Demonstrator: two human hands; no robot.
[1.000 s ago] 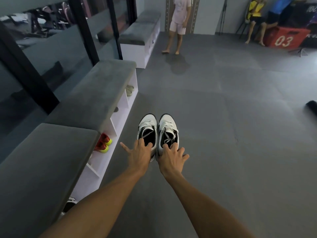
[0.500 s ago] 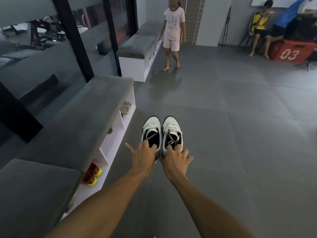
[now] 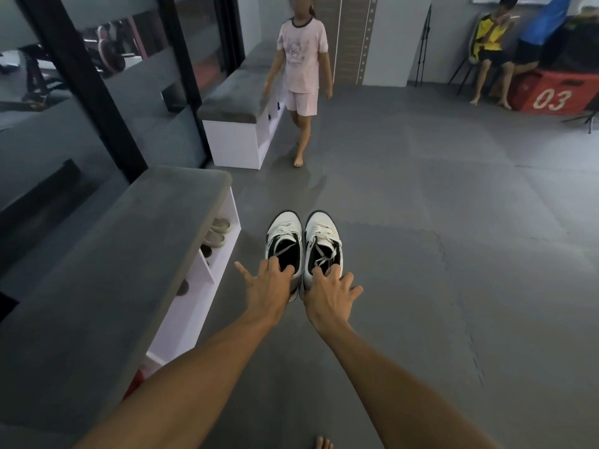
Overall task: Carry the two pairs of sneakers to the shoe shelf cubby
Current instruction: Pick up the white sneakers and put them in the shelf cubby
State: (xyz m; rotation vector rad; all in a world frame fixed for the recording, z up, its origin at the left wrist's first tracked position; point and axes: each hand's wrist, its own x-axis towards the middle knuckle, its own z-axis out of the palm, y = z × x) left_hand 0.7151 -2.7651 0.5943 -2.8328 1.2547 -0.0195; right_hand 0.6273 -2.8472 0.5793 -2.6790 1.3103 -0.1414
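Observation:
I hold a pair of white sneakers with black trim out in front of me, above the grey floor. My left hand (image 3: 267,286) grips the heel opening of the left sneaker (image 3: 285,233). My right hand (image 3: 329,296) grips the heel opening of the right sneaker (image 3: 322,234). The toes point away from me. The white shoe shelf (image 3: 207,283) with a grey cushioned top runs along my left, its cubbies facing right. One cubby holds pale shoes (image 3: 218,233); darker shoes sit in the cubbies nearer me.
A person in pink (image 3: 303,72) walks barefoot toward me beside a second shelf bench (image 3: 240,124). Two people sit at the back right by a red box (image 3: 557,95) marked 03. Glass panels with black frames line the left. My bare toes (image 3: 322,443) show at the bottom.
I have moved forward along the shelf with the sneakers held the same way. The red and yellow shoes have slid out of sight. The person in pink has come closer.

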